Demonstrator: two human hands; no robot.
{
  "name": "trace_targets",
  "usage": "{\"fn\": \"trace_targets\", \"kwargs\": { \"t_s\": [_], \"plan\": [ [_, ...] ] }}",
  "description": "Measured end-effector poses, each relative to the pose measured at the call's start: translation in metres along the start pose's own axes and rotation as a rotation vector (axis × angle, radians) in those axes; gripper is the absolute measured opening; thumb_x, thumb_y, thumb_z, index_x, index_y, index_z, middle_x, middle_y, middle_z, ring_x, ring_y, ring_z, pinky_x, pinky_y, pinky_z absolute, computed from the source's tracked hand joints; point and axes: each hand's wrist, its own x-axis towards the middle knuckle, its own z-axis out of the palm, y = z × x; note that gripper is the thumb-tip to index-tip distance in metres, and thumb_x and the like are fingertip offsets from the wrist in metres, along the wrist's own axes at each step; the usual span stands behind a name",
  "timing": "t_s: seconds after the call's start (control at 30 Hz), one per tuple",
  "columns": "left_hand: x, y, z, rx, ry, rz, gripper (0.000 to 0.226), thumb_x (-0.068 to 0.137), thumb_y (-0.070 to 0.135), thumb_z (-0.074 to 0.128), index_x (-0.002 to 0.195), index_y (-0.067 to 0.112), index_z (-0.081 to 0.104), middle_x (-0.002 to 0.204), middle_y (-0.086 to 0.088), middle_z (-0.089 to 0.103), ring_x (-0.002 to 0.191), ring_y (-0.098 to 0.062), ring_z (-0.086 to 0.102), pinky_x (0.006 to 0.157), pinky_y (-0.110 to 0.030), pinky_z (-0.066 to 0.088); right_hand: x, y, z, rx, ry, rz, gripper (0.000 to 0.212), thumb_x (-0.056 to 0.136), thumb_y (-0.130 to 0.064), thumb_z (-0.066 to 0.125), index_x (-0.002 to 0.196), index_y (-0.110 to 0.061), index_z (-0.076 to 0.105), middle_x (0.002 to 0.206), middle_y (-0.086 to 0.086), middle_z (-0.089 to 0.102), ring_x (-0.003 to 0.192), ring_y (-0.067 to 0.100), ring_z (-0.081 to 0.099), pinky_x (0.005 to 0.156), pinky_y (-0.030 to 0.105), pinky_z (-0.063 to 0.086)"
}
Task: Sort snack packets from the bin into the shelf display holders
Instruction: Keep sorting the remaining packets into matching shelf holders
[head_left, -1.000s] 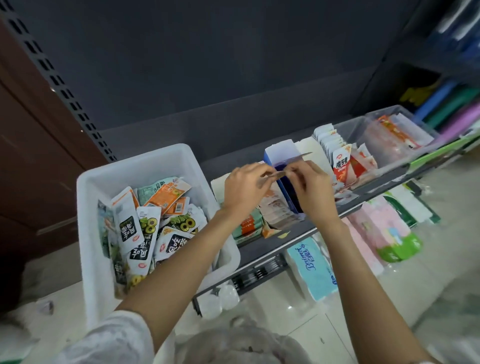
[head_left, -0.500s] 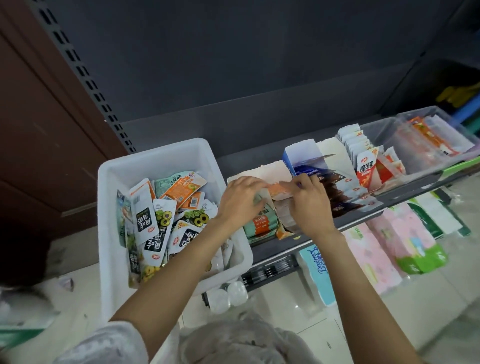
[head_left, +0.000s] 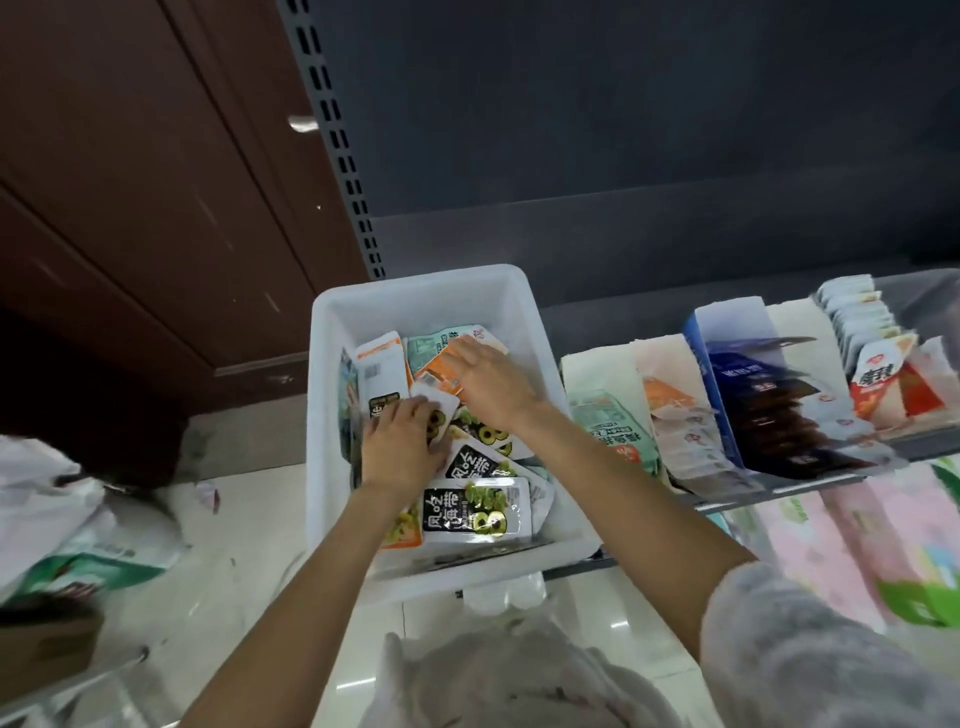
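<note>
**Both hands in the bin, selecting the next packets**

The dark shelf (head_left: 649, 312) spans the right of the view and carries the white bin (head_left: 332, 415) at its left end, with the row of display holders (head_left: 727, 395) just beside it. The bin overhangs the shelf's front edge slightly. It is still well stocked with snack packets (head_left: 475, 512), lying loose and overlapping in several colours.

The left hand (head_left: 402, 447) lies on the black-and-green packets near the bin's left wall, fingers bent over them; whether it pinches one cannot be told. The right hand (head_left: 488, 382) rests further back on an orange packet (head_left: 441, 371), fingers fairly straight, with no grip evident.

To do this step well, judgement suggests lifting packets of one kind at a time, squared into a stack, so they drop upright into the matching holder.

Open room lies above the bin and along the shelf front. The bin's right wall stands between the hands and the holders, so a carried packet must rise over it. The holders are narrow and partly filled.
</note>
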Motion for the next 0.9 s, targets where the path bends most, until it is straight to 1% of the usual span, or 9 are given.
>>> {"fn": "trace_targets", "kwargs": {
  "t_s": [0.07, 0.17, 0.27, 0.43, 0.53, 0.6, 0.7, 0.8, 0.9],
  "plan": [
    [-0.002, 0.001, 0.002, 0.07, -0.01, 0.027, 0.048, 0.092, 0.049, 0.046, 0.135, 0.028, 0.045, 0.144, 0.008, 0.041, 0.133, -0.016, 0.034, 0.106, -0.038, 0.026, 0.018, 0.003, 0.003, -0.047, -0.143, -0.046, 0.068, 0.09, 0.006, 0.047, 0.149, -0.014, 0.02, 0.158, 0.008, 0.012, 0.146, 0.024, 0.009, 0.119, 0.037, 0.011],
    [-0.001, 0.0, -0.001, 0.116, -0.017, 0.035, 0.046, 0.09, 0.049, 0.047, 0.133, 0.03, 0.047, 0.14, 0.009, 0.044, 0.13, -0.015, 0.036, 0.105, -0.037, 0.028, 0.026, 0.009, 0.0, -0.044, -0.247, -0.077, 0.062, 0.09, -0.003, 0.055, 0.145, -0.017, 0.032, 0.152, 0.006, 0.032, 0.137, 0.025, 0.034, 0.111, 0.038, 0.031],
    [-0.002, -0.001, -0.005, 0.114, -0.024, 0.03, 0.048, 0.088, 0.048, 0.051, 0.132, 0.029, 0.048, 0.135, 0.008, 0.047, 0.128, -0.016, 0.038, 0.106, -0.036, 0.027, 0.021, 0.012, 0.002, -0.19, -0.188, -0.151, 0.05, 0.09, -0.01, 0.056, 0.137, -0.02, 0.041, 0.137, 0.002, 0.051, 0.114, 0.024, 0.057, 0.085, 0.039, 0.05],
    [-0.006, -0.007, -0.002, -0.009, 0.028, 0.004, 0.041, 0.086, 0.042, 0.057, 0.124, 0.027, 0.054, 0.129, 0.007, 0.051, 0.124, -0.016, 0.044, 0.107, -0.038, 0.026, 0.007, 0.012, -0.012, -0.318, 0.116, -0.062, 0.04, 0.081, -0.006, 0.066, 0.118, -0.013, 0.055, 0.087, 0.001, 0.069, 0.068, 0.018, 0.068, 0.053, 0.027, 0.047],
    [-0.009, -0.007, -0.005, -0.223, 0.136, -0.038, 0.038, 0.085, 0.042, 0.061, 0.119, 0.024, 0.059, 0.122, 0.004, 0.058, 0.113, -0.019, 0.054, 0.098, -0.037, 0.039, 0.002, 0.006, -0.036, 0.084, 0.55, 0.204, 0.01, 0.083, -0.008, 0.065, 0.091, -0.004, 0.062, 0.057, 0.008, 0.06, 0.045, 0.027, 0.056, 0.046, 0.028, 0.039],
    [-0.009, -0.001, -0.021, -0.489, 0.3, -0.148, 0.043, 0.084, 0.04, 0.065, 0.12, 0.018, 0.055, 0.12, -0.001, 0.058, 0.108, -0.021, 0.056, 0.084, -0.032, 0.046, -0.011, 0.007, -0.052, 0.438, 0.574, 0.304, 0.018, 0.095, -0.017, 0.051, 0.095, -0.004, 0.062, 0.06, 0.006, 0.059, 0.052, 0.025, 0.052, 0.054, 0.033, 0.04],
    [-0.01, 0.015, -0.058, -0.851, 0.475, -0.07, 0.054, 0.081, 0.043, 0.067, 0.127, 0.023, 0.045, 0.124, 0.005, 0.05, 0.117, -0.013, 0.049, 0.09, -0.026, 0.042, -0.051, 0.012, -0.074, 0.632, 0.509, 0.194, 0.017, 0.094, -0.023, 0.057, 0.092, -0.01, 0.068, 0.06, -0.01, 0.06, 0.052, 0.007, 0.054, 0.057, 0.029, 0.044],
    [-0.007, 0.037, -0.097, -0.837, 0.263, 0.212, 0.058, 0.08, 0.041, 0.07, 0.13, 0.035, 0.042, 0.132, 0.008, 0.048, 0.12, -0.007, 0.046, 0.099, -0.025, 0.04, -0.094, 0.011, -0.088, 0.599, 0.337, 0.043, 0.016, 0.091, -0.028, 0.061, 0.094, -0.016, 0.072, 0.058, -0.02, 0.059, 0.049, 0.004, 0.054, 0.052, 0.014, 0.039],
    [0.003, 0.059, -0.112, -0.74, -0.121, 0.431, 0.034, 0.079, 0.038, 0.073, 0.11, 0.038, 0.061, 0.103, 0.002, 0.067, 0.09, -0.016, 0.063, 0.085, -0.042, 0.05, -0.13, 0.017, -0.096, 0.56, 0.332, 0.052, 0.014, 0.089, -0.028, 0.065, 0.093, -0.016, 0.069, 0.054, -0.016, 0.057, 0.048, 0.008, 0.049, 0.051, 0.013, 0.034]
  ]
}}
